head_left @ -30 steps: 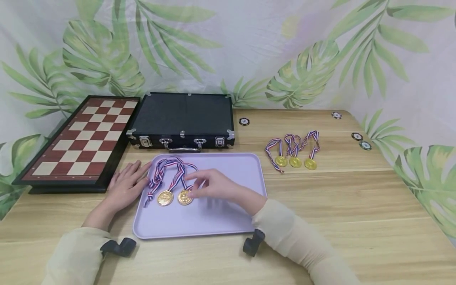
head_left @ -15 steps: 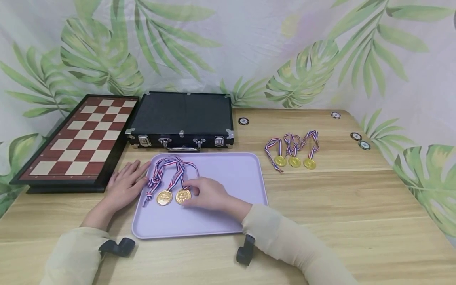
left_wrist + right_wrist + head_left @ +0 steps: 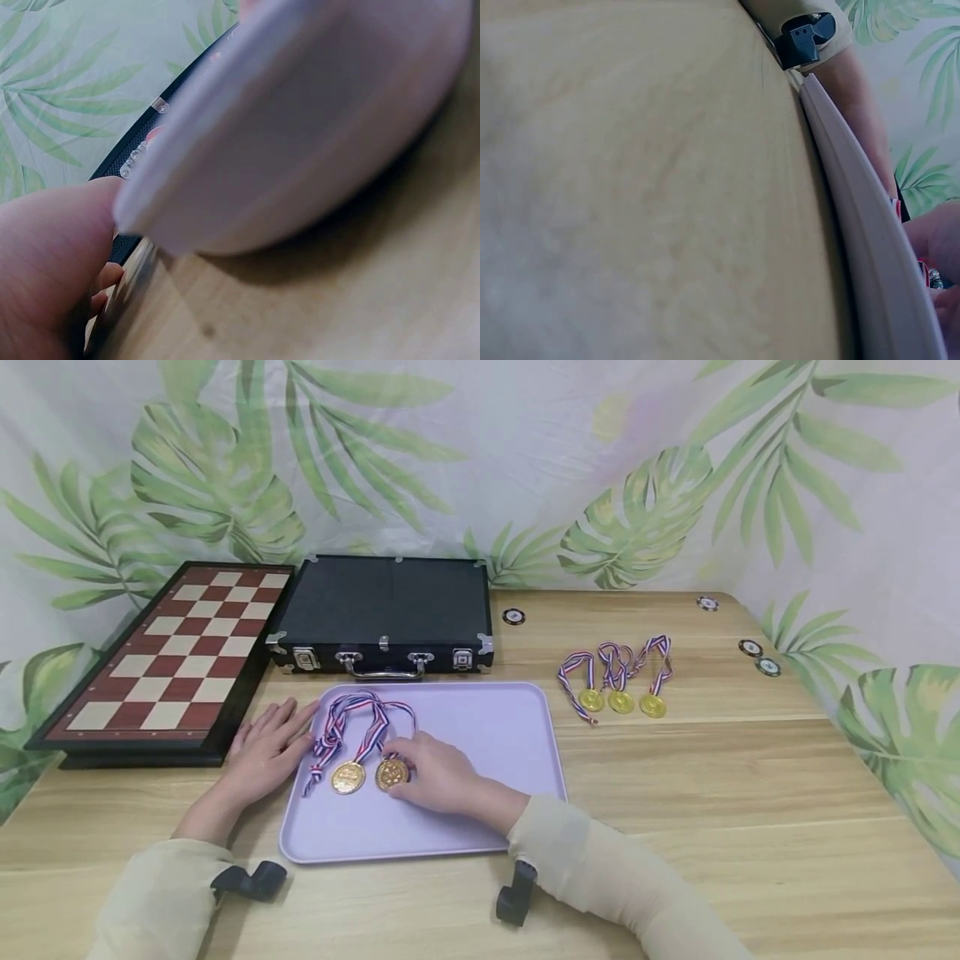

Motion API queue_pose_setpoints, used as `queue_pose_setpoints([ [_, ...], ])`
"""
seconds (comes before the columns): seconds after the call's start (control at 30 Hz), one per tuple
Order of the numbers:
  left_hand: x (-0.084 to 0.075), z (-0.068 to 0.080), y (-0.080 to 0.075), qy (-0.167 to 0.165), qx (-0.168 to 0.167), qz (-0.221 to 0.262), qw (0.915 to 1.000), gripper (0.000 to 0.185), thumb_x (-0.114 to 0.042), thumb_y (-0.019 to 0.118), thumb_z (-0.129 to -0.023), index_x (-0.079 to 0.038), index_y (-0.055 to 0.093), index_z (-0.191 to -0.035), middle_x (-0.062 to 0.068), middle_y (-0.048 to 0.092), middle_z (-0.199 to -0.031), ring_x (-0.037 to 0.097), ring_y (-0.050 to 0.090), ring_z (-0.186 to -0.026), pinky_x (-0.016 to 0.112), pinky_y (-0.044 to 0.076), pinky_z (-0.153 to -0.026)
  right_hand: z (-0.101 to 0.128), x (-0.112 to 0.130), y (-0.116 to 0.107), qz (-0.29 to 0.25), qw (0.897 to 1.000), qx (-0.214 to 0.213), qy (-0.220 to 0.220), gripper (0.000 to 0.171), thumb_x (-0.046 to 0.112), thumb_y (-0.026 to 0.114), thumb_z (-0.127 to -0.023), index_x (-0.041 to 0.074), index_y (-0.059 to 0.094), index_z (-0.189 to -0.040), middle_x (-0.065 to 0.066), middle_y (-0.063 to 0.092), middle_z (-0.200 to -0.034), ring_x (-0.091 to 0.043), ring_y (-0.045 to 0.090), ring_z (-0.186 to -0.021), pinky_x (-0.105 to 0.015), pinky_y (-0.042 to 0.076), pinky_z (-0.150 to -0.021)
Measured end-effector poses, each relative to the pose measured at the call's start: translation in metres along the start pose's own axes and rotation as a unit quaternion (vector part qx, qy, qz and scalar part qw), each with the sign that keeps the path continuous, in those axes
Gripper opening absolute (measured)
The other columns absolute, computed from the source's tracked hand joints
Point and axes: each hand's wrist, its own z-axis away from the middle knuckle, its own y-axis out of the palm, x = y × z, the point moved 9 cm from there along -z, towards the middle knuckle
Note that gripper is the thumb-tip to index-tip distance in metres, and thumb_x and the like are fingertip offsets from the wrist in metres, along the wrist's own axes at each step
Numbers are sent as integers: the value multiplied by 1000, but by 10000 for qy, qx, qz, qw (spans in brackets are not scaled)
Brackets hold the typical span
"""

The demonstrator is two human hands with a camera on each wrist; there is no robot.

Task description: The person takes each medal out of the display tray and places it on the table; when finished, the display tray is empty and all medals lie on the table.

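A lilac tray (image 3: 480,727) lies on the wooden table in the head view. Two gold medals (image 3: 348,777) with red, white and blue ribbons (image 3: 352,718) lie on its left part. My right hand (image 3: 411,767) rests on the tray, its curled fingers pinching the right-hand medal (image 3: 390,774) at its edge. Beside the tray's left rim my left hand (image 3: 273,739) lies flat on the table, fingers straight, holding nothing. The left wrist view shows only the tray's rim (image 3: 300,135) close up; the right wrist view shows its edge (image 3: 870,247).
Three more medals (image 3: 621,701) lie on the table right of the tray. A shut black case (image 3: 382,606) stands behind the tray, with a chessboard (image 3: 172,652) to its left. Poker chips (image 3: 513,616) (image 3: 752,647) lie near the back and right edges.
My right hand has come down from above the right-hand medal onto the tray and curled its fingers at the medal. The left hand has stayed still.
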Motion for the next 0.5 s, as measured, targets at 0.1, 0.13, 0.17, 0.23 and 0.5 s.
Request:
queue_pose_setpoints([
  [0.1,1,0,0,-28,4,13,10000,49,-33,34,-92,-16,26,-137,27,16,-136,40,4,-125,58,-5,-92,3,8,0,40,9991,87,-423,46,23,66,-75,16,48,-117,0,55,-100,-11,53,-87,-24,42,-71],
  [0.13,0,0,0,-28,4,18,10000,48,-33,34,-92,-15,26,-137,27,16,-136,40,4,-125,58,-5,-92,5,10,0,23,9984,130,-556,46,21,65,-76,15,46,-118,-1,56,-104,-12,53,-91,-24,41,-76],
  [0.17,0,-1,0,-24,-5,23,10000,48,-33,34,-92,-15,26,-137,27,17,-136,40,4,-125,58,-5,-92,6,12,1,-30,9975,175,-679,46,19,65,-77,14,46,-119,-1,57,-103,-12,53,-91,-23,40,-78],
  [0.23,0,0,0,-29,-13,37,10000,48,-33,34,-92,-15,27,-136,27,16,-136,40,4,-125,59,-5,-92,8,13,0,-324,9952,260,-884,46,16,64,-78,13,45,-120,1,59,-93,-9,54,-82,-19,41,-74],
  [0.5,-1,1,-1,33,-66,51,10000,48,-32,36,-92,-15,27,-136,27,18,-136,40,4,-125,58,-5,-92,26,-8,-32,-2491,9652,341,-720,57,4,65,-75,12,42,-126,2,54,-73,-9,48,-51,-22,44,-47],
])
